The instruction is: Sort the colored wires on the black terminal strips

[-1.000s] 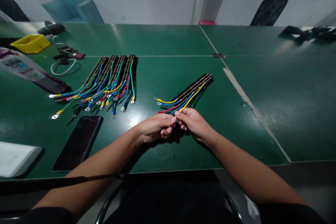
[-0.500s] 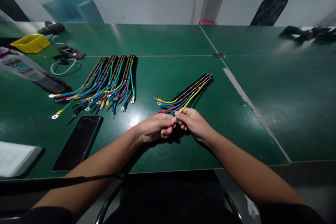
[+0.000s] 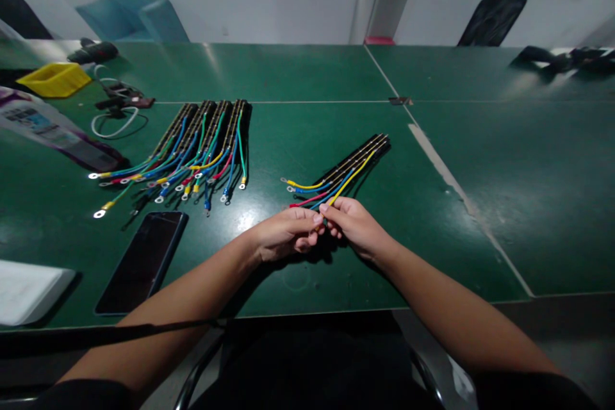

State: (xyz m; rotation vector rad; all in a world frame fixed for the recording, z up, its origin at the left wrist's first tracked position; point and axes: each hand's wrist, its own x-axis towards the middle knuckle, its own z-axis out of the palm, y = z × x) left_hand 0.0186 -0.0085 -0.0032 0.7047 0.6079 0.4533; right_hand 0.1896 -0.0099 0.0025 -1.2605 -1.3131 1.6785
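A black terminal strip (image 3: 353, 160) with several coloured wires lies at an angle on the green table. My right hand (image 3: 353, 221) pinches its yellow wire (image 3: 353, 178) near the free end. Against it, my left hand (image 3: 291, 230) is closed at the same wire's tip, thumb and forefinger together; the tip itself is hidden by the fingers. Left of the hands, a second yellow wire (image 3: 307, 186), a blue wire and a red wire (image 3: 312, 200) fan out, some with ring terminals showing. Both hands rest just above the table's near part.
Several similar wired strips (image 3: 211, 131) lie side by side at the left. A phone (image 3: 141, 262), a white box (image 3: 31, 291), a purple-and-white package (image 3: 57, 128), a yellow bin (image 3: 55, 80) and a cable (image 3: 115, 125) are also on the left. Black straps (image 3: 571, 61) lie far right.
Almost nothing differs. Both hands keep their hold on the yellow wire, with only a very slight shift of the fingers and the view.
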